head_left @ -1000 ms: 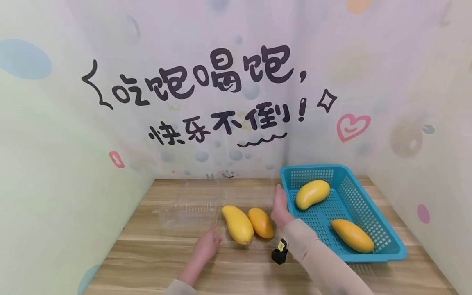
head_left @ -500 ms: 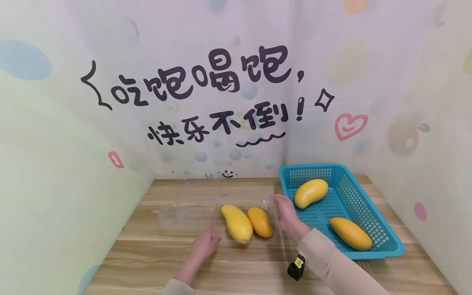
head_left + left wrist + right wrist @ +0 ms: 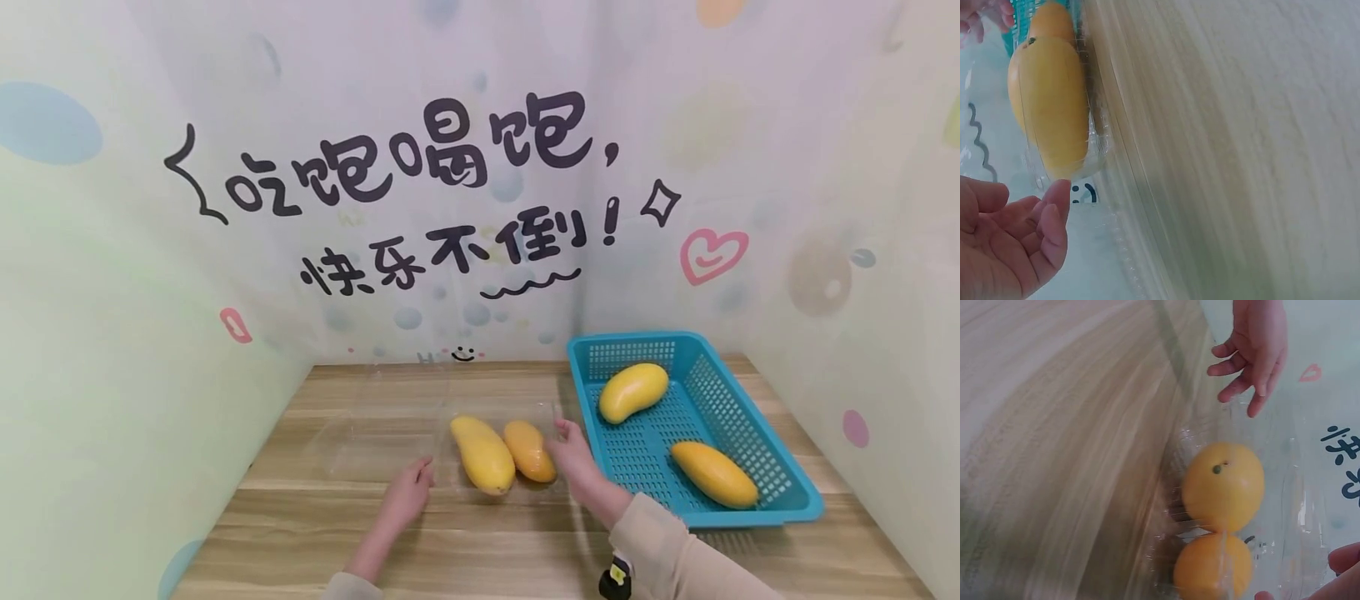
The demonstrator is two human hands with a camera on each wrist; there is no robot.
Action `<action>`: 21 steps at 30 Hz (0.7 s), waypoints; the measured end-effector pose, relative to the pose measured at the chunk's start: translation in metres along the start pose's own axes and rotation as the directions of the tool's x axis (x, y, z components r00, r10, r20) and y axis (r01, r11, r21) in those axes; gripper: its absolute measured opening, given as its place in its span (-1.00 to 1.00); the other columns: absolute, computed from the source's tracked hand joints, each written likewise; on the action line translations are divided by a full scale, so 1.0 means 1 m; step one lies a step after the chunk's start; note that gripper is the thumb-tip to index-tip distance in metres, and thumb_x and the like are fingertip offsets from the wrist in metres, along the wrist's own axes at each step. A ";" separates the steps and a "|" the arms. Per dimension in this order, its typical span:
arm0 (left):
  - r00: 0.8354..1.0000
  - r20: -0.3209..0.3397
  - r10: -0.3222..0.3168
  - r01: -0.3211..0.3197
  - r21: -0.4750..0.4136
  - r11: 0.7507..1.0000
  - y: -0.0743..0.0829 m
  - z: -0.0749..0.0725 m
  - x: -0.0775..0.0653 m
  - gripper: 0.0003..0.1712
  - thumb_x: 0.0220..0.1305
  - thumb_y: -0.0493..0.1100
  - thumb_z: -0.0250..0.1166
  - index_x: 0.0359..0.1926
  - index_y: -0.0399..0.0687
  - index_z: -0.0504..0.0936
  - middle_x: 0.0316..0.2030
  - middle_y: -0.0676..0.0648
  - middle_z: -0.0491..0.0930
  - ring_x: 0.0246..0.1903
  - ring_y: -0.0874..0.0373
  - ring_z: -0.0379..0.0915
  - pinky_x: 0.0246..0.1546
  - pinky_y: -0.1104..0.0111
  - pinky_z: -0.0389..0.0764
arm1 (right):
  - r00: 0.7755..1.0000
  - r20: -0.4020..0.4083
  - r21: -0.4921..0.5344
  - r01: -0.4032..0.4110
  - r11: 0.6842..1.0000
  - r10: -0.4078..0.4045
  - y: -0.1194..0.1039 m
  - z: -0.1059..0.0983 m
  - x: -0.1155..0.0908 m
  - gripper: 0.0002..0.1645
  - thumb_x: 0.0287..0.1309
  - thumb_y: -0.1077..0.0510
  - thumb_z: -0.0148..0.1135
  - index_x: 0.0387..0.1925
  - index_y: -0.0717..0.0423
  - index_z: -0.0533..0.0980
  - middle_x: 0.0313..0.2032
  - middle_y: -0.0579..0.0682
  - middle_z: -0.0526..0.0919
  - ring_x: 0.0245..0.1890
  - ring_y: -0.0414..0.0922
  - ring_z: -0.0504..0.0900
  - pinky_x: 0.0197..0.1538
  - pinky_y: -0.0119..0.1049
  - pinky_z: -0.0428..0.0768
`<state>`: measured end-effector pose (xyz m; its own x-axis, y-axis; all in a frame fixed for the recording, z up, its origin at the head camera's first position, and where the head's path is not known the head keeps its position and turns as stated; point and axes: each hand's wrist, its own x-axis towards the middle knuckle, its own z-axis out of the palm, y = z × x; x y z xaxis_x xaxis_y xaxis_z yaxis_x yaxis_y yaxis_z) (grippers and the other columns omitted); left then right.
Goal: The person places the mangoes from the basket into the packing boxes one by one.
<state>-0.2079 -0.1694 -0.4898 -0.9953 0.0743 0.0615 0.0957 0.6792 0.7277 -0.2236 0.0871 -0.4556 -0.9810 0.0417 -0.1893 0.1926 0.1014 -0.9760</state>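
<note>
A clear plastic clamshell box (image 3: 501,410) lies opened out on the wooden table, its see-through lid (image 3: 390,425) spread to the left. Inside it are a larger yellow mango (image 3: 483,458) and a smaller orange-yellow mango (image 3: 529,452), side by side; both show through the plastic in the right wrist view. My left hand (image 3: 407,493) is at the front, near the seam between lid and base, its fingers loosely bent with nothing in them, as the left wrist view (image 3: 1019,240) shows. At the box's right side, my right hand (image 3: 579,462) has its relaxed fingers at the clear wall.
A blue perforated basket (image 3: 780,433) stands close on the right, holding a yellow mango (image 3: 634,392) toward its back and another mango (image 3: 714,475) toward its front. A printed curtain (image 3: 480,167) encloses the table (image 3: 465,550) behind and on both sides.
My left hand has drawn slightly left, away from the box's base. My right hand has moved lower along the right side. The clear lid on the left has shifted its tilt; the mangoes stay put.
</note>
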 end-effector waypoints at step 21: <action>0.998 -0.012 -0.056 0.049 -0.315 0.948 -0.010 0.010 -0.001 -0.64 0.26 -0.35 0.03 -0.02 -0.60 0.38 -0.59 -0.15 0.52 -0.71 0.13 0.37 -0.63 0.25 0.55 | 0.987 -0.085 -0.114 0.123 0.986 -0.133 0.037 0.009 -0.008 -0.47 0.16 0.31 -0.13 0.18 0.40 0.16 0.22 0.39 0.16 0.11 0.18 0.23 0.10 0.04 0.34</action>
<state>-0.2080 -0.1692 -0.5043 -0.9992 0.0275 0.0289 0.0378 0.4175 0.9079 -0.2085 0.0813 -0.4914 -0.9925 0.1124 -0.0479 0.0717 0.2188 -0.9731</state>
